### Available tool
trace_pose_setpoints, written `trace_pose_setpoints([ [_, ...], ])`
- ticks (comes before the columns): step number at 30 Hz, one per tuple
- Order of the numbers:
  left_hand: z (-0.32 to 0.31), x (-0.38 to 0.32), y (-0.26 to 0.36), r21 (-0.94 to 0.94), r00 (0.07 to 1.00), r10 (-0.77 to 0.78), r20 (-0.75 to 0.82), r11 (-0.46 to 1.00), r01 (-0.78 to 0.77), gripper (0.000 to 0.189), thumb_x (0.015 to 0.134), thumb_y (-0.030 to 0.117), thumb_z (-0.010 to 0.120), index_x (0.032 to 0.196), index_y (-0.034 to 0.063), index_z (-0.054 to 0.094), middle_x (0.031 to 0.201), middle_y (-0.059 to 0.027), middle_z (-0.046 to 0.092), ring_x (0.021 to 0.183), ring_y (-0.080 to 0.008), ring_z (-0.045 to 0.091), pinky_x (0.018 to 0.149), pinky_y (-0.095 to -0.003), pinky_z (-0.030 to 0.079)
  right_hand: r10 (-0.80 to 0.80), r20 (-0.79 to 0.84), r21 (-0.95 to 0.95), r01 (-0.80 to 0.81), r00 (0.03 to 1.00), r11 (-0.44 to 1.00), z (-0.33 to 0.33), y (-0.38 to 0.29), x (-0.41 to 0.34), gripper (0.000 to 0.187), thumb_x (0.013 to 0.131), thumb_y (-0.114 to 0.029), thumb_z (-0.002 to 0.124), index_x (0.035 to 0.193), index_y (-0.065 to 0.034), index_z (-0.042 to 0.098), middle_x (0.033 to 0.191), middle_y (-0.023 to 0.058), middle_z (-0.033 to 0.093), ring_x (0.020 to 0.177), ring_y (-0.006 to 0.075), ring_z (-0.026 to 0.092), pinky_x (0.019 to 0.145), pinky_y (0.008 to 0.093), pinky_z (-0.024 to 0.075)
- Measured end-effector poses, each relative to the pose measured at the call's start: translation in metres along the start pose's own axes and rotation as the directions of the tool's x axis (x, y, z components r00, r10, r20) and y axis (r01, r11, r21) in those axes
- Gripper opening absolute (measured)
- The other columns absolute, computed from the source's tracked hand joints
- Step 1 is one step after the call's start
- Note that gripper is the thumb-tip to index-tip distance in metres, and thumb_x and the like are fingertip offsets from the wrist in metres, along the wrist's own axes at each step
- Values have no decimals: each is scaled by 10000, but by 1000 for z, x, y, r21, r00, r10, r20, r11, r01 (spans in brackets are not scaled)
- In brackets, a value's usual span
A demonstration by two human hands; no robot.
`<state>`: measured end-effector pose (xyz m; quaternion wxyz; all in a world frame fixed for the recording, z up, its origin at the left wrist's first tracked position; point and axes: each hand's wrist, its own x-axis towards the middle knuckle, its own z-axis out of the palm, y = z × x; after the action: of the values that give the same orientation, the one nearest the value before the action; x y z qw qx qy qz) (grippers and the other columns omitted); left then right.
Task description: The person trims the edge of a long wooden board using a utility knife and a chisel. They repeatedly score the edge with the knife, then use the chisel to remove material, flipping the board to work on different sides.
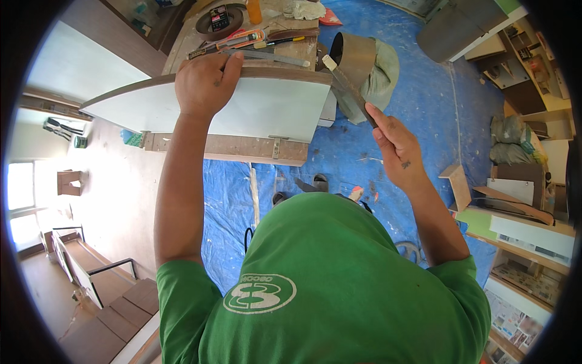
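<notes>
My left hand grips the brown-edged top of a white cabinet door panel, with its fingers over the far side. The panel stands on edge, and metal hinges show along its lower side. In my right hand is a long, narrow dark bar that looks like a flat file, with a pale end pointing up and left. That end is beyond the panel's right corner, apart from it. Just behind the panel, a grey flat strip with a pale tip rests on a wooden worktop.
The worktop carries a utility knife, a roll of brown edge banding and an orange bottle. A brown bucket-like container with cloth stands on the blue tarp. Cabinet parts and bags line the right side.
</notes>
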<state>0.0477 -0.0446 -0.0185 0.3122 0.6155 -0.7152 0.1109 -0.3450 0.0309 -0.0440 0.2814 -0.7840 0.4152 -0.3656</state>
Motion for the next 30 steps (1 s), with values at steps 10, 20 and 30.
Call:
trace_pose_setpoints([
  [10,8,-6,-3,54,992,46,-114,998,-40,466,998,362,716,621,108,616,629,-103,636,632,-360,627,679,-483,474,-42,48,23,40,998,999,6,7,-4,645,1045,55,667,1611,-251,624,881,56,559,773,189,543,744,334,504],
  [20,-8,-17,5,57,997,17,-72,998,-13,447,973,306,731,610,89,586,641,-113,628,627,-363,621,665,-483,471,-65,11,26,64,998,998,3,10,28,613,1070,11,644,1616,-266,614,881,71,559,755,209,530,724,341,492],
  [30,-6,-16,3,31,992,56,-112,998,-53,433,964,288,739,608,94,588,627,-99,612,604,-343,616,624,-485,444,-30,81,146,17,996,989,1,7,-9,686,1005,140,638,1604,-196,632,897,46,553,786,159,541,745,294,496],
])
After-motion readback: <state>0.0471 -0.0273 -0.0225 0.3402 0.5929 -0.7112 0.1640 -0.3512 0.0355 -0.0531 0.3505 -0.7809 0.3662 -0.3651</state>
